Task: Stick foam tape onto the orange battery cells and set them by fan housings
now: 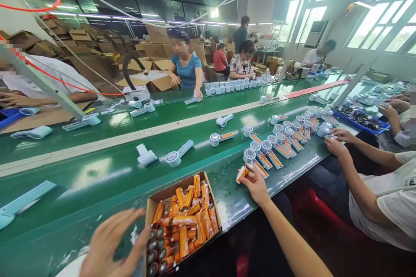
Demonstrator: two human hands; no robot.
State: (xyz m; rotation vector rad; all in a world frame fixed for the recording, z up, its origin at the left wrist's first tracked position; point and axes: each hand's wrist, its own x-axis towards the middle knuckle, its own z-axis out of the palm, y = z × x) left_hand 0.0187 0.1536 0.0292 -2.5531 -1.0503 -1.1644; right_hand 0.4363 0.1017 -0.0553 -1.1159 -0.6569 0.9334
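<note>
My right hand [259, 189] pinches an orange-wrapped battery pack [241, 175] with a white patch, held just above the bench edge. Close beyond it, rows of light-blue handheld fan housings [249, 155] lie with orange packs in their handles. At the lower left, my left hand [112, 242] hovers with fingers spread and nothing in it, beside a cardboard box [149, 210]. Inside the box is a jumbled pile of orange battery packs [186, 220], and round dark-ended parts [152, 256] line its near left corner.
Fan housings [173, 159] lie scattered on the green conveyor belt [107, 177]. To the right, a co-worker's hands [338, 143] handle a part beside a blue tray [373, 126] of dark pieces. Across the belt, a person in blue [188, 71] reaches to a fan part.
</note>
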